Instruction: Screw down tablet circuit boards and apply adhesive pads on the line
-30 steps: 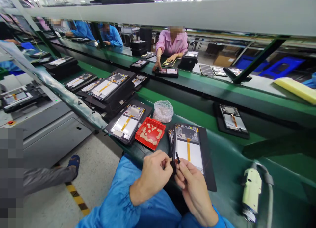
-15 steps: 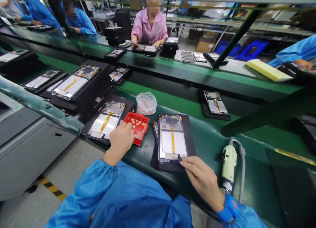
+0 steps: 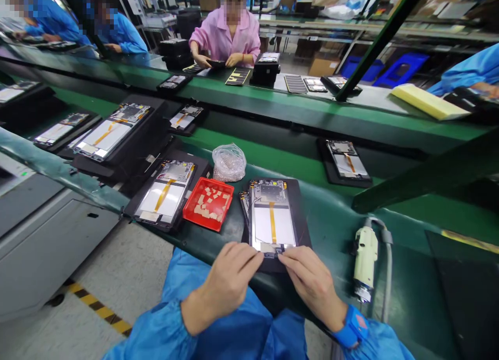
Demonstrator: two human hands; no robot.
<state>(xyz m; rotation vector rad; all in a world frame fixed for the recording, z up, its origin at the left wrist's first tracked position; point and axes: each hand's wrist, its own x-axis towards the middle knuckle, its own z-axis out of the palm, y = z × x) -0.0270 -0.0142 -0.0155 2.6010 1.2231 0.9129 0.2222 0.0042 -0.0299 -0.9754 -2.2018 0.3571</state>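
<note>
An opened tablet [image 3: 272, 214], with a circuit board at its far end and an orange ribbon cable down its middle, lies on a black pad [image 3: 302, 222]. My left hand [image 3: 230, 277] is at the tablet's near left corner, thumb and fingers pinched together; whatever is between the tips is hidden. At the near right corner, my right hand [image 3: 312, 282] has its fingertips closed against the tablet's edge, by a small dark part. Left of the tablet sits a red tray [image 3: 187, 210] holding several small beige pieces. A clear plastic bag [image 3: 229, 163] of tiny parts stands behind the tray.
Another opened tablet [image 3: 166, 193] lies left of the tray. A pale electric screwdriver [image 3: 365, 258] with a grey cable lies to the right. Beyond the bench, a green conveyor [image 3: 268, 149] carries more tablets. A dark green post [image 3: 429, 172] slants at right. A co-worker in pink [image 3: 230, 32] sits opposite.
My left hand has moved from the red tray rightward to the tablet's near edge, pinched. My right hand has stayed at the tablet's near right corner. The conveyor's right tablet has shifted slightly right.
</note>
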